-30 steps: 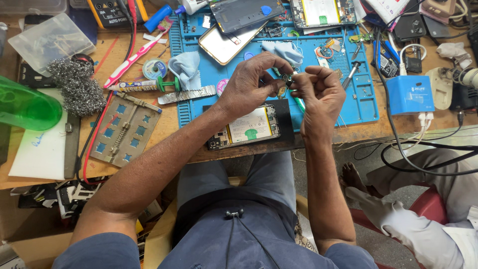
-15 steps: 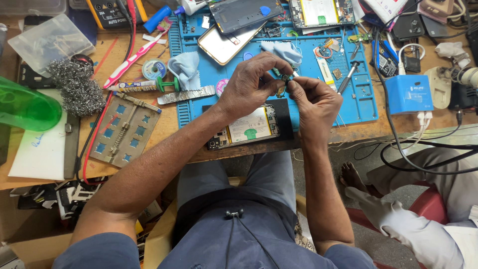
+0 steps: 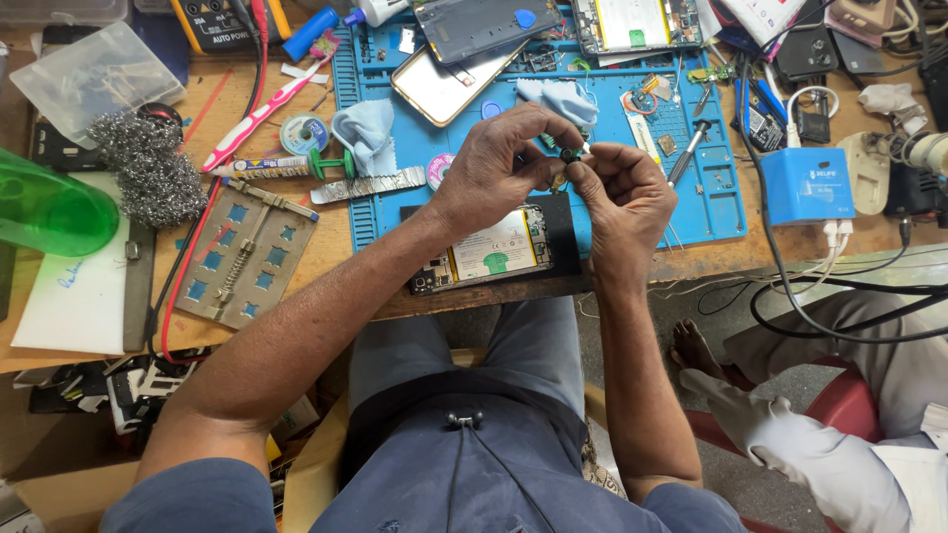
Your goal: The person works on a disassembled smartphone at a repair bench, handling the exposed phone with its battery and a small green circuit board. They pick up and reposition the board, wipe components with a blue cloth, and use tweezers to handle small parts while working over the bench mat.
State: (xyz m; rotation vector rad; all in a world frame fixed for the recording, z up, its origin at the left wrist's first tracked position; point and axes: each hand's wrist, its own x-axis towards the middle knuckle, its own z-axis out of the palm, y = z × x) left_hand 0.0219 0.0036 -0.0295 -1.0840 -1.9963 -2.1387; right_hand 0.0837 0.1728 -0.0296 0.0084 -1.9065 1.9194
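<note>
**Two hands pinch a small dark part above an opened phone**

The left hand [image 3: 499, 168] and the right hand [image 3: 622, 192] meet over the blue work mat [image 3: 726, 212], fingertips closed narrowly on a small dark part [image 3: 570, 155] held between them, just above the opened phone [image 3: 489, 252] that lies at the near edge of the mat. What the part is cannot be told; it is too small. A thin light-coloured tool tip seems to poke out beside it, but this is uncertain.

To do this well, in my judgement, the grip should stay light and steady, with the wrists braced low near the mat so the part does not slip and drop among the clutter. Working directly over the mat is wise, since a fallen piece would land there.

As for containers: a clear plastic tub [image 3: 94, 74] sits at the far left, and nothing can be made out in it. A green translucent cup [image 3: 44, 212] lies on its side at the left edge; its contents cannot be seen. A coil of steel wool [image 3: 148, 173] rests between them.
</note>
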